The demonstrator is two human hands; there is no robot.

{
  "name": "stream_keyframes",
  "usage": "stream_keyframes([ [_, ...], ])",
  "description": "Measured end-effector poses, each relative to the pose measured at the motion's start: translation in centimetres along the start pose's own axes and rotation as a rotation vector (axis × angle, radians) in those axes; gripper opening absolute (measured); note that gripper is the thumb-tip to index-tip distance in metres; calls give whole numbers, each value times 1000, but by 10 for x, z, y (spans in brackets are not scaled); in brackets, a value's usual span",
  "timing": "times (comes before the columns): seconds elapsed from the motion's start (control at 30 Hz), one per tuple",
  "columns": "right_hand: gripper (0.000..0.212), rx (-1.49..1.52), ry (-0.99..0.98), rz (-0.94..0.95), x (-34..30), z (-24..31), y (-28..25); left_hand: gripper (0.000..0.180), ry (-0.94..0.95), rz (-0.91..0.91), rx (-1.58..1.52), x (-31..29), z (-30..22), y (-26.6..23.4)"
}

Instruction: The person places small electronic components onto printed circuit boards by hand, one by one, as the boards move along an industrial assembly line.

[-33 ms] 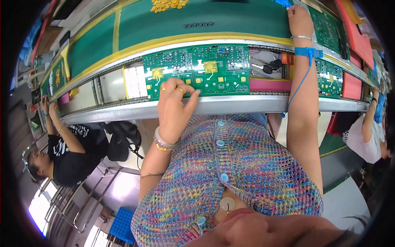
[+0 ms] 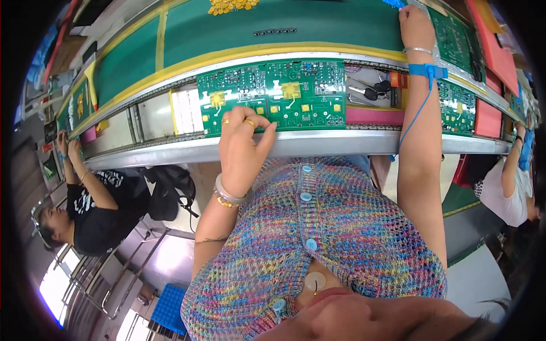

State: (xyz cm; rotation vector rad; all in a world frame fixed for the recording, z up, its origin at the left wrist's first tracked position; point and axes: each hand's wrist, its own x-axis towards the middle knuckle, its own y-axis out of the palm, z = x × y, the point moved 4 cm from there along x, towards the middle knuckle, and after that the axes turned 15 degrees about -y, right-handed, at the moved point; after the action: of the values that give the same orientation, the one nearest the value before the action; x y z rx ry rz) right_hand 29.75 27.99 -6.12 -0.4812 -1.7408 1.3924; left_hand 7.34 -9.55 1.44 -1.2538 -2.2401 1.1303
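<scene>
My left hand (image 2: pixel 243 145) rests over the near edge of a green circuit board panel (image 2: pixel 307 94). Its fingers curl inward, and the thumb and forefinger tips come together; whatever may be between them is too small to see. Silvery chips and square yellow parts cover the panel, which lies across the rails of a conveyor (image 2: pixel 318 138). Far off to the right, my right hand (image 2: pixel 417 27) reaches to a little heap of blue components (image 2: pixel 393 3) at the picture's top edge. Its fingers are bent together beside the heap, their tips partly hidden. A blue wrist strap (image 2: pixel 425 70) circles that forearm.
Yellow disc parts (image 2: pixel 233 5) and a row of black components (image 2: pixel 275 32) lie on the green work surface. Keys (image 2: pixel 372 91) sit in a tray beneath the rails. Another board (image 2: pixel 458 108) is further right. A co-worker (image 2: pixel 99 204) works at left, another (image 2: pixel 506 176) at right.
My right hand has shifted very slightly to the right, and a little less of the blue heap shows. The left hand and the panel stay practically where they were.
</scene>
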Motion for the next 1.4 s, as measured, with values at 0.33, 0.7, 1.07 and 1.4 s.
stream_keyframes([
  [0.33,10,21,36,-163,-1,33,-26,10,-35,-23,85,-3,-2,10],
  [0.7,11,293,21,-221,-3,34,-31,10,-83,-19,117,-8,-6,11],
  [1.07,9,565,25,-143,-2,45,-48,12,-120,-54,151,-6,-6,16],
  [1.4,8,1010,133,-153,-8,50,-54,17,43,15,148,12,-10,-7],
])
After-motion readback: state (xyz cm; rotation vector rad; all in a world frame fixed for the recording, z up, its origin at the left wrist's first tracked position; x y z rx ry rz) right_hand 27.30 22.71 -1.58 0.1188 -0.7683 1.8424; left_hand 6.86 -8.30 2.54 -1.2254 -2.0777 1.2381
